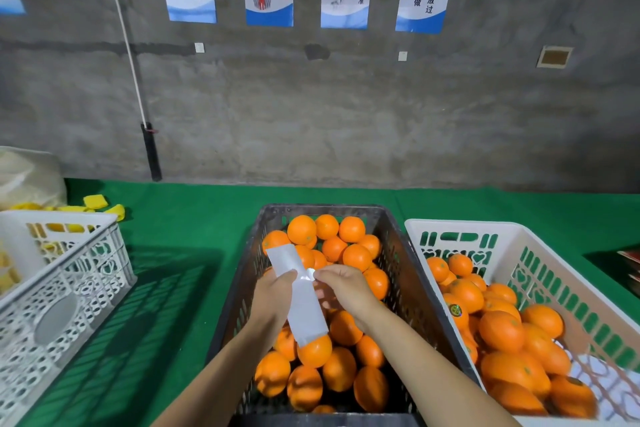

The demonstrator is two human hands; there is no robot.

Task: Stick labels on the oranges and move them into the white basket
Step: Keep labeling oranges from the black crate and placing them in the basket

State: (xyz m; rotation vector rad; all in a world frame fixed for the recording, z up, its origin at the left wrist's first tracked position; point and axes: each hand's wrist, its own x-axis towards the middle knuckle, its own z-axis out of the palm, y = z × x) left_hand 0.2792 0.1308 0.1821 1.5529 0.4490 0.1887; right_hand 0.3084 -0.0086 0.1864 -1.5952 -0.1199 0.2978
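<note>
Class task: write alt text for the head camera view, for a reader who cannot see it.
Two hands hold a white label strip over a dark crate full of oranges; the left hand grips the strip while the right hand pinches at a label. A white basket on the right holds more oranges, one labelled, on a green table.

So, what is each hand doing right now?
Left hand: holds the long white label strip.
Right hand: pinches the same strip, at its shiny spot.

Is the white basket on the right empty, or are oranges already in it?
Partly filled: oranges lie in the white basket, well below its rim; one carries a label.
</note>
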